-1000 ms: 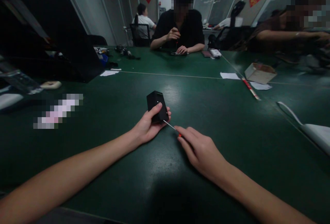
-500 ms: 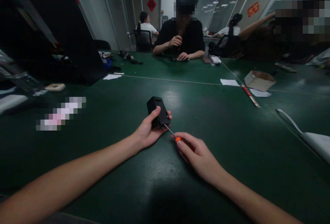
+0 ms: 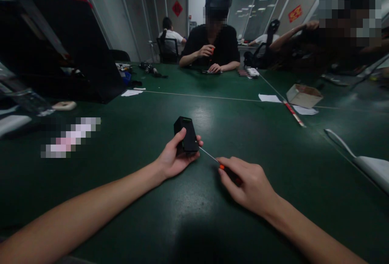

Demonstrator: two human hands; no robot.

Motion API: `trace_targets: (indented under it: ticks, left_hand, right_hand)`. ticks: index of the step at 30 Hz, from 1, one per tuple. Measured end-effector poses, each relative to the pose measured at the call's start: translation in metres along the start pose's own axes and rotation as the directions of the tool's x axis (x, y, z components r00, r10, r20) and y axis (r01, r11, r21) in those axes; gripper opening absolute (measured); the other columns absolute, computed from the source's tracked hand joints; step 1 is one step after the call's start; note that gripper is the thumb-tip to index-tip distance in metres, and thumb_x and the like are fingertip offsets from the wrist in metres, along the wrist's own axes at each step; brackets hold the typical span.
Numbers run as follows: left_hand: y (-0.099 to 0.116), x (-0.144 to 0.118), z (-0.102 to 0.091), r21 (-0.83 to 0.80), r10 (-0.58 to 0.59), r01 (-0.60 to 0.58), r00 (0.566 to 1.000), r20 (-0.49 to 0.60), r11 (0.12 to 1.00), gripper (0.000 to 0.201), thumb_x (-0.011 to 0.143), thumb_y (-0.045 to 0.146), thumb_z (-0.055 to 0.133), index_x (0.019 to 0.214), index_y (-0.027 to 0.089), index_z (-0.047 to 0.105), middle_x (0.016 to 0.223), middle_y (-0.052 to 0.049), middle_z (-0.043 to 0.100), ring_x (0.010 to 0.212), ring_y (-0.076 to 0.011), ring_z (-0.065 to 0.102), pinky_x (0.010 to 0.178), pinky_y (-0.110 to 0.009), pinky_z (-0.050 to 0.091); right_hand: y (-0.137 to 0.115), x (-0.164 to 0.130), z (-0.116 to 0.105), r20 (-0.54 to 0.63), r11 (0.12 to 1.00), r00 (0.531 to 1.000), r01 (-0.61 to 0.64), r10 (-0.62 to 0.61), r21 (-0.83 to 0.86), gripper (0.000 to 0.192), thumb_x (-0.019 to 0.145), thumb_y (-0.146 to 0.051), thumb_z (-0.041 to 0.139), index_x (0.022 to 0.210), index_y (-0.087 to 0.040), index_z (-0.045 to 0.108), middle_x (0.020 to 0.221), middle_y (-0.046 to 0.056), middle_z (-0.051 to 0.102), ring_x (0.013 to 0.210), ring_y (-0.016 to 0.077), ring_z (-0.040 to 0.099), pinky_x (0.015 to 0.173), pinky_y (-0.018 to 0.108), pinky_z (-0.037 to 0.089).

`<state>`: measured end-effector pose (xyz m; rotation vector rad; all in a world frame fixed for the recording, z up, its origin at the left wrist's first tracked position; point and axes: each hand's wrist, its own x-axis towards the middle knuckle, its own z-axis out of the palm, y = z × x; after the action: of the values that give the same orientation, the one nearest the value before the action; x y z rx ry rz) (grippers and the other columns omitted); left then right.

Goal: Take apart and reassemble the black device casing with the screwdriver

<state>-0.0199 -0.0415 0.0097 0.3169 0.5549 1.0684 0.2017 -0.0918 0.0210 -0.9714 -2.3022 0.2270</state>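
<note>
Left hand [image 3: 172, 159] wraps a black box [image 3: 189, 135]; right hand [image 3: 251, 179] grips a screwdriver [image 3: 222, 167] — handle [image 3: 234, 177] mostly hidden (tip contact unclear).

No text is reading legibly. A red diamond sign [image 3: 177, 9] is hanging on the rear door [image 3: 178, 29] and a red-and-yellow sign [image 3: 295, 13] on the partition [image 3: 307, 0]; both are showing markings too small to decipher.
</note>
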Motion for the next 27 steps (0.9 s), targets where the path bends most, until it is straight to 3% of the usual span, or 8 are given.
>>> trace_targets:
  ticks: [5,10,15,19,22,27]
  left_hand:
    - [-0.004,-0.001,0.0,0.048,-0.01,0.008,0.999,0.035,0.999,0.026,0.09,0.035,0.061,0.097,0.01,0.067,0.097,-0.01,0.069,0.086,-0.0178,0.067,0.065,-0.027,0.059]
    - [-0.006,-0.002,-0.001,0.059,-0.008,-0.001,0.99,0.144,0.998,0.031,0.08,0.024,0.072,0.106,0.008,0.066,0.105,-0.012,0.069,0.099,-0.0198,0.065,0.083,-0.032,0.057]
    - [-0.005,-0.001,-0.004,0.022,-0.011,0.008,0.993,0.116,1.0,0.029,0.08,0.025,0.073,0.104,0.009,0.065,0.1,-0.009,0.069,0.093,-0.0184,0.065,0.088,-0.034,0.055]
    - [-0.002,-0.001,-0.005,-0.001,-0.027,0.028,0.986,0.165,1.0,0.036,0.081,0.039,0.072,0.103,0.012,0.064,0.096,-0.009,0.07,0.09,-0.0194,0.066,0.08,-0.034,0.058]
    - [-0.001,-0.002,-0.006,0.004,-0.041,0.041,0.968,0.248,0.999,0.043,0.077,0.047,0.074,0.101,0.012,0.064,0.091,-0.009,0.07,0.088,-0.0199,0.067,0.075,-0.032,0.059]
    - [-0.003,-0.003,-0.007,0.064,-0.053,0.037,0.964,0.262,0.997,0.034,0.082,0.035,0.071,0.107,0.013,0.064,0.106,-0.011,0.07,0.098,-0.0216,0.066,0.078,-0.034,0.059]
  right_hand:
    - [-0.002,0.001,0.005,-0.027,0.999,1.0,-0.013,0.012,-0.031,0.029,0.095,-0.018,0.05,0.12,-0.011,0.062,0.085,0.008,0.065,0.07,0.0158,0.061,0.062,0.026,0.05]
    - [-0.005,0.003,0.011,-0.083,0.999,0.995,-0.045,0.047,0.03,0.029,0.096,-0.017,0.049,0.121,-0.01,0.061,0.089,0.009,0.067,0.075,0.0167,0.063,0.069,0.028,0.052]
    - [-0.008,0.004,0.013,-0.106,0.973,0.979,-0.156,0.175,0.171,0.024,0.093,-0.019,0.055,0.114,-0.015,0.066,0.096,0.008,0.072,0.084,0.0175,0.068,0.079,0.03,0.054]
    - [-0.011,0.006,0.014,0.005,0.86,0.93,-0.343,0.368,0.377,0.022,0.091,-0.026,0.059,0.108,-0.019,0.07,0.098,0.005,0.075,0.088,0.0192,0.07,0.081,0.032,0.056]
    - [-0.01,0.008,0.014,0.11,0.778,0.901,-0.419,0.419,0.468,0.023,0.089,-0.029,0.061,0.107,-0.019,0.071,0.095,0.004,0.076,0.086,0.0194,0.071,0.079,0.033,0.057]
    - [-0.008,0.007,0.012,-0.06,0.876,0.917,-0.356,0.395,0.324,0.023,0.089,-0.027,0.061,0.107,-0.018,0.072,0.101,0.007,0.076,0.087,0.0202,0.07,0.083,0.034,0.055]
